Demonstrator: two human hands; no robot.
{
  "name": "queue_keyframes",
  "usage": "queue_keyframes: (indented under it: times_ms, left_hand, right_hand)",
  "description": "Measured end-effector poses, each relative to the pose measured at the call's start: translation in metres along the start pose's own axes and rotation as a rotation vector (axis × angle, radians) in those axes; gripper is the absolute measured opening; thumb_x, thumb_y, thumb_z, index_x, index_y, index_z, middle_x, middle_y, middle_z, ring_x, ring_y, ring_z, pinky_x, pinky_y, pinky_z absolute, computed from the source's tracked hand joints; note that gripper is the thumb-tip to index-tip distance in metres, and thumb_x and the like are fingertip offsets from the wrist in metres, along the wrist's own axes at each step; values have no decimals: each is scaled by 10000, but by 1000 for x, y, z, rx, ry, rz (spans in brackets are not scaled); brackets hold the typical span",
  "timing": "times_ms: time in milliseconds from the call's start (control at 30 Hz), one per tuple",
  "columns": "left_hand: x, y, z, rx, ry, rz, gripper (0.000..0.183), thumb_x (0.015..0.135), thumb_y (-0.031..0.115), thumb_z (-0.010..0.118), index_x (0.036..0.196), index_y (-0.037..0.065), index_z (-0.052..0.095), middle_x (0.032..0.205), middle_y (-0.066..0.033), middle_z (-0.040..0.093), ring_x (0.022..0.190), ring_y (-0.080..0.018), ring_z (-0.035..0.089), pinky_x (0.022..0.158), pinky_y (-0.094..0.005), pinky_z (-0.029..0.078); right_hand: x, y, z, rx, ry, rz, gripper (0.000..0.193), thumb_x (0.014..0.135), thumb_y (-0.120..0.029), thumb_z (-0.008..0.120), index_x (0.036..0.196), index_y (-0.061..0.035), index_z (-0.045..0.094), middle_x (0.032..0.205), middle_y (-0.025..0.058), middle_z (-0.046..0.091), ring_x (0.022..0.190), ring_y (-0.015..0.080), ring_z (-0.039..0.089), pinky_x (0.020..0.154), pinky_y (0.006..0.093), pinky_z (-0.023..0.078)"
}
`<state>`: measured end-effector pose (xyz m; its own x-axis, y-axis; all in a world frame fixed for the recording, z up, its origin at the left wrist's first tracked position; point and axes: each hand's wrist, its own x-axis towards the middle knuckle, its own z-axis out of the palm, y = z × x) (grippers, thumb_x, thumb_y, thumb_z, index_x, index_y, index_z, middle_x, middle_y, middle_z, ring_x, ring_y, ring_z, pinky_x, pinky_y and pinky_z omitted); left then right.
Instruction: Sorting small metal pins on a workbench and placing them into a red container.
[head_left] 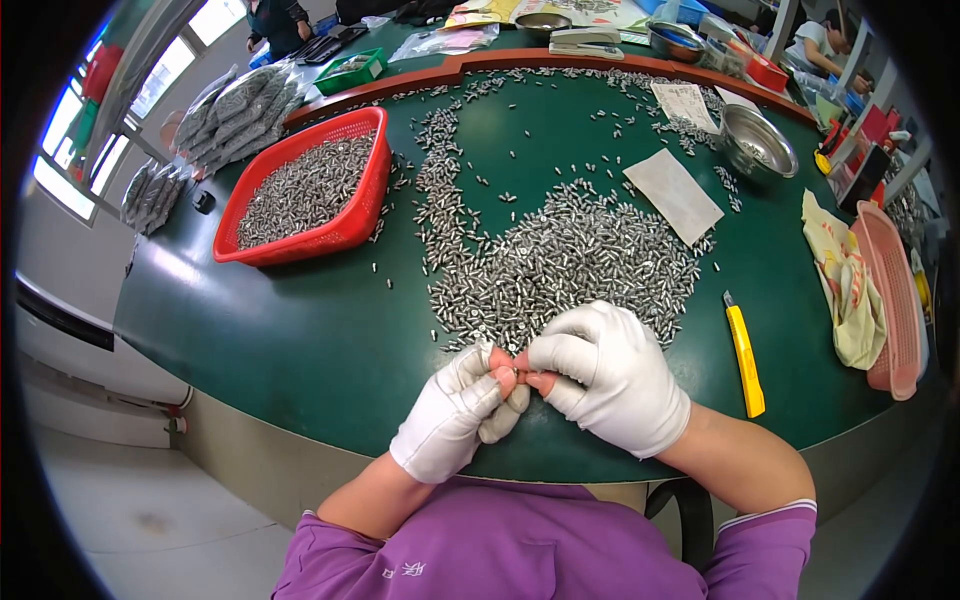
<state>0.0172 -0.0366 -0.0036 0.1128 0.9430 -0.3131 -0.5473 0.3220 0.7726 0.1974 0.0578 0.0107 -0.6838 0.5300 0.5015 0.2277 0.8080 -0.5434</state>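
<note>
Both my hands wear white gloves with some bare fingertips and meet at the near edge of a large heap of small silvery metal parts [590, 260]. My left hand [455, 408] is closed, thumb and forefinger pinched together around something tiny, mostly hidden by the fingertips. My right hand [612, 375] is also closed, its thumb and fingertips pressed against the left fingertips at the same spot. One small metal part seems to sit between them, though its shape is covered.
A red plastic basket [378, 190] full of the same parts stands at left on the green table [290, 320]. A yellow utility knife [744, 360] lies at right. Farther back are a grey card [674, 196], a metal bowl [770, 125] and a pink basket [885, 300] beside a cloth [845, 290].
</note>
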Motion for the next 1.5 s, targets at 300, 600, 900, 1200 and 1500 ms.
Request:
queue_keyframes:
  times_ms: [300,600,900,1200,1500]
  left_hand:
    - [0,-1,0,-6,40,-12,128,979,237,625,1008,119,584,857,4,643,627,-29,499,524,-160,325]
    - [1,-3,-4,-11,-17,50,140,970,228,636,1032,111,593,886,-1,647,630,-42,496,542,-155,350]
    - [-12,10,5,393,247,351,154,947,173,634,1008,47,570,703,45,468,562,-42,382,534,-183,322]
    - [-40,5,-9,1512,208,413,140,775,66,737,857,79,624,787,-82,658,686,-273,644,604,-354,509]
    - [-42,9,0,1468,264,301,136,792,76,716,908,98,650,785,-82,643,696,-284,630,630,-360,505]
  right_hand:
    - [1,-4,-4,-89,-5,-1,145,789,-232,707,888,-138,658,865,32,609,816,261,597,722,395,496]
    - [6,7,-20,-268,8,62,117,739,-139,722,843,-127,670,856,44,626,807,264,613,711,387,506]
    - [2,1,-33,-559,51,83,163,756,-173,689,897,-124,623,852,53,585,812,267,590,724,403,496]
    - [-96,-20,-79,-928,90,929,525,757,-204,778,1238,-91,600,1141,102,603,1044,316,587,874,422,485]
    - [-133,-20,-71,-570,466,944,253,955,-209,591,1095,2,574,882,110,632,775,236,623,719,347,494]
